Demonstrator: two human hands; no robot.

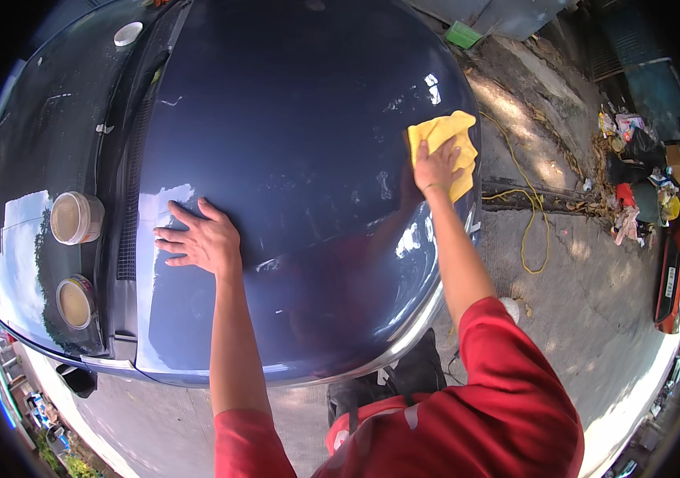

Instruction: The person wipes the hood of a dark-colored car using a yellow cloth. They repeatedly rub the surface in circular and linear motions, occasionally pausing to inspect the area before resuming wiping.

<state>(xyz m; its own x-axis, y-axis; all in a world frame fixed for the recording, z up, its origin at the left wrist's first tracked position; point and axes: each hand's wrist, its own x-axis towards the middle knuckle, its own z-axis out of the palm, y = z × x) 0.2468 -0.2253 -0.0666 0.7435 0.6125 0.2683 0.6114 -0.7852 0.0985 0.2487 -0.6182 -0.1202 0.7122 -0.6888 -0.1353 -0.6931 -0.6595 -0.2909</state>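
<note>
A dark blue car hood (pixel 304 149) with a glossy, reflective surface spreads out in front of me. My right hand (pixel 437 167) presses a yellow cloth (pixel 444 128) against the hood near its front edge, fingers spread over the fabric. On the hood's windshield side, my left hand (pixel 204 236) lies with its fingers spread and holds nothing. Whitish smears and light reflections show on the paint between my hands.
Two open round tubs (pixel 67 218) (pixel 75 303) and a white lid (pixel 128 34) stand on the windshield (pixel 17 149). A yellow cord (pixel 519 161) lies on the concrete beyond the hood, near heaped litter (pixel 638 173). A red vehicle (pixel 677 275) stands at far right.
</note>
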